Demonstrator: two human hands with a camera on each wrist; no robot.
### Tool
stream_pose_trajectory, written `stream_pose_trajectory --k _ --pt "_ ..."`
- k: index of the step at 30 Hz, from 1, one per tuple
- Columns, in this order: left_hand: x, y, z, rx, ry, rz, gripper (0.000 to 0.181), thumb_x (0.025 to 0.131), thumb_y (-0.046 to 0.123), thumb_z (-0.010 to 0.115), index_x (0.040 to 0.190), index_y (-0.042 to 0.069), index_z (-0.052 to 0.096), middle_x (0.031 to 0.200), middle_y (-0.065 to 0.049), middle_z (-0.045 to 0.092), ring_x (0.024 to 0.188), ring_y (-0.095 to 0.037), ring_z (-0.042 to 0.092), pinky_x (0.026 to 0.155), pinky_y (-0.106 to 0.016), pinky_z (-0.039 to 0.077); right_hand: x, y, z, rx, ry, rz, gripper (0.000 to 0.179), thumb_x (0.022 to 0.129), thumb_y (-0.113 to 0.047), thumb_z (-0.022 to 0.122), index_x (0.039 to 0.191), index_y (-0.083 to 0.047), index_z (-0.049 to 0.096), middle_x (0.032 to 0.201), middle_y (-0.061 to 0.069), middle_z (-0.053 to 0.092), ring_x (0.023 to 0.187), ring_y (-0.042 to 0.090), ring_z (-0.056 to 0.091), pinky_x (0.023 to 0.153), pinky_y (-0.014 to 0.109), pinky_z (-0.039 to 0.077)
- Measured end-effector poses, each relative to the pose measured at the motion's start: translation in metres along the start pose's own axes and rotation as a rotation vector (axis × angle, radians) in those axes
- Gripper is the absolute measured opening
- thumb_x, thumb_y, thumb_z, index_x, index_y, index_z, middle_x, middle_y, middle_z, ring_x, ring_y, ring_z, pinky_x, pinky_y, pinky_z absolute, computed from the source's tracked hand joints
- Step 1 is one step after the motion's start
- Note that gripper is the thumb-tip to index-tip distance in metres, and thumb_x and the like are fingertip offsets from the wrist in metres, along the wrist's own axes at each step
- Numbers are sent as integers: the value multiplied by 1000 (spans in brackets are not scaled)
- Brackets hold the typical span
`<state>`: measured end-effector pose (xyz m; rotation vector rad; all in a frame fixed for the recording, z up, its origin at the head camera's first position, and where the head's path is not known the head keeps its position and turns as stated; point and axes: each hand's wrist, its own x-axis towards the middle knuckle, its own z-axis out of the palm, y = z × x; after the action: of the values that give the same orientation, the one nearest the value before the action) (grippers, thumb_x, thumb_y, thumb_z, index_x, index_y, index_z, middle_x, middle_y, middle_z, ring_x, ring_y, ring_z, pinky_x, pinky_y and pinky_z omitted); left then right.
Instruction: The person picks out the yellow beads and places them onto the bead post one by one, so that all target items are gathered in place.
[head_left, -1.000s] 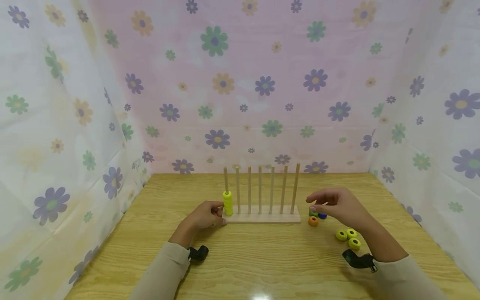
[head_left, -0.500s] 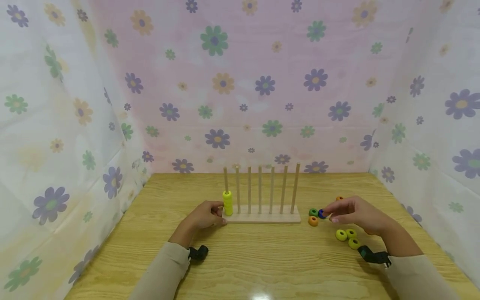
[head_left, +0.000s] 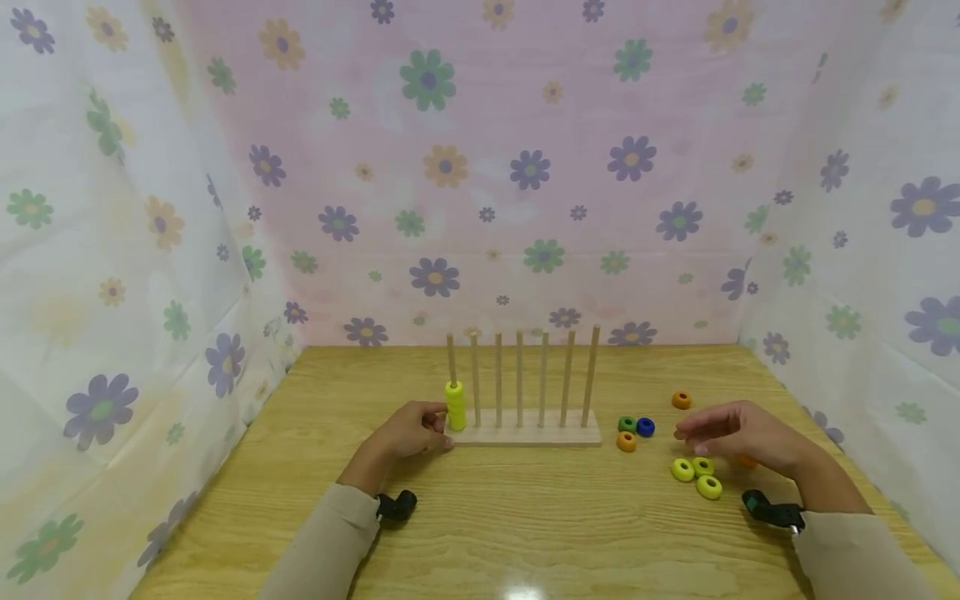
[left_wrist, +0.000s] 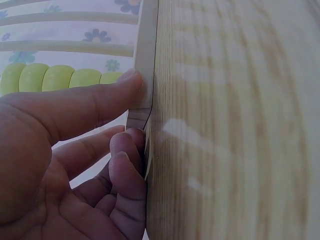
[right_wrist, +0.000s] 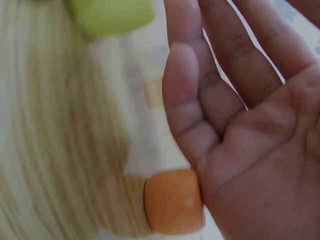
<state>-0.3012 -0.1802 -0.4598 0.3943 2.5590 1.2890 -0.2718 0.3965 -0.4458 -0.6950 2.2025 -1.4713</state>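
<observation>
My left hand (head_left: 412, 429) grips the left end of a wooden peg rack (head_left: 525, 435), thumb on its front edge (left_wrist: 145, 55) and a finger behind. Several yellow beads (head_left: 455, 407) are stacked on the leftmost peg; the other pegs hold no beads. At the right, my right hand (head_left: 750, 433) hovers over the table with fingers loosely bent and apart, nothing between them. Just below its fingertips lie three loose yellow beads (head_left: 708, 487). An orange bead (right_wrist: 175, 202) sits close to the palm in the right wrist view, mostly hidden by the hand in the head view.
Between rack and right hand lie a green bead (head_left: 627, 424), a blue bead (head_left: 646, 427) and an orange bead (head_left: 626, 442). Farther back is another orange bead (head_left: 681, 400). Flowered cloth (head_left: 487, 208) walls in the wooden table (head_left: 495, 525) at back and sides.
My right hand has moved rightward, away from the green and blue beads, uncovering them and the farther orange bead. The left hand and rack have stayed put.
</observation>
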Motion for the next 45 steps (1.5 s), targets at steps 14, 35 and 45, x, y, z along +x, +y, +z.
stream_pose_trajectory --k 14,35,45 --pt "2 0 0 4 -6 26 62 88 13 83 146 8 60 97 -8 62 83 -20 53 69 -31 45 0 9 -7 -21 -187 9 41 98 4 62 137 14 57 137 24 64 122 13 67 96 24 55" --pt "0 0 0 5 -10 26 67 88 13 84 148 6 57 99 -8 62 84 -20 53 70 -31 46 1 3 0 -144 -111 12 32 100 -5 66 129 5 68 124 21 71 108 13 71 88 22 57" --pt "1 -1 1 18 -3 31 62 88 13 84 145 7 61 97 -7 62 82 -20 53 69 -31 45 3 4 2 -249 -25 23 27 99 -12 70 124 -1 73 117 13 75 100 12 73 84 23 57"
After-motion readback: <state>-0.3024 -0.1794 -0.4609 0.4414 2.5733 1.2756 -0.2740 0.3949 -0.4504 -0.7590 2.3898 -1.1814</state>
